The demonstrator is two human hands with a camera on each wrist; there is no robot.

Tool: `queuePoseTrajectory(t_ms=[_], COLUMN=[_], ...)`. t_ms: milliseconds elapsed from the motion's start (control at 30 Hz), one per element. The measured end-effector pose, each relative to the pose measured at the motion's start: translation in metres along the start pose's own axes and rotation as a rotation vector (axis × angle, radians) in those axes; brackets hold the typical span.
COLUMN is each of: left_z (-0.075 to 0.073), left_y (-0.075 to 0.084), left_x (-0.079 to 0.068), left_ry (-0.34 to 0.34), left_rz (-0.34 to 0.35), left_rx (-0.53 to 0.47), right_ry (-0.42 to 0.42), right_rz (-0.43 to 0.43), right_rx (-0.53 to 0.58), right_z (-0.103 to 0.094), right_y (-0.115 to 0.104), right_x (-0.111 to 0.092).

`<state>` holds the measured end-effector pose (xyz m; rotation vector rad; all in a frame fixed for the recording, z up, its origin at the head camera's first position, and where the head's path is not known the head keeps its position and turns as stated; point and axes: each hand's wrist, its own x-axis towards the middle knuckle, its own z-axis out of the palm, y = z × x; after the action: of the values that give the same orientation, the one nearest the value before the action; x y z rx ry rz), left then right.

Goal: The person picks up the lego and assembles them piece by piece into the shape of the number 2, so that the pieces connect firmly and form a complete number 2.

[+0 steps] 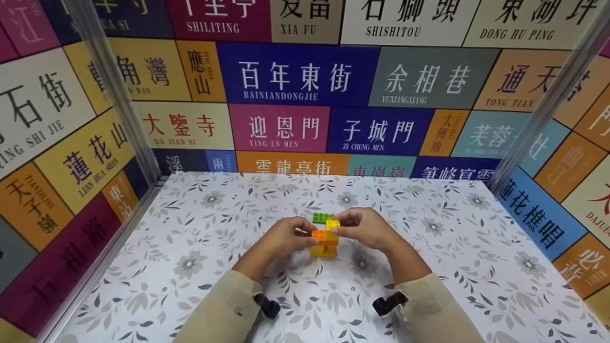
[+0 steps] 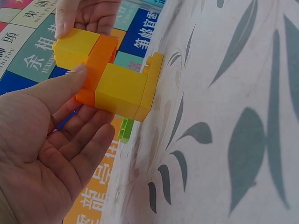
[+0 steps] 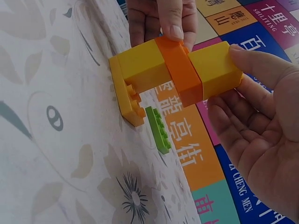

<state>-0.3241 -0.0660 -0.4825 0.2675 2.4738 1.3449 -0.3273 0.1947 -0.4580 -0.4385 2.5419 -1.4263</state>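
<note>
Pinches the orange brick [image 3: 181, 72] at one end with left hand [image 1: 287, 236] and, rightward from this grip along its long axis, with right hand [image 1: 368, 229], nearer there, the yellow block [image 3: 216, 70] atop the other end.

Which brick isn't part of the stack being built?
The green brick. It lies alone on the table, on the far side of the stack; every other brick, yellow or orange, is in that stack.
</note>
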Motion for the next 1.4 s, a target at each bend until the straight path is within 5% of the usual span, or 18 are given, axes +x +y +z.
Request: queuePoseTrajectory(t_ms=[333, 1400], left_z=[0.001, 0.0], left_y=[0.001, 0.003], left_x=[-0.003, -0.002], left_ry=[0.034, -0.001], left_rz=[0.042, -0.011], left_rx=[0.04, -0.001], right_ry=[-0.031, -0.042], right_rz=[-0.036, -0.042], right_rx=[0.005, 0.079], right_z=[-0.001, 0.0], right_y=[-0.002, 0.01], right_x=[-0.001, 0.003])
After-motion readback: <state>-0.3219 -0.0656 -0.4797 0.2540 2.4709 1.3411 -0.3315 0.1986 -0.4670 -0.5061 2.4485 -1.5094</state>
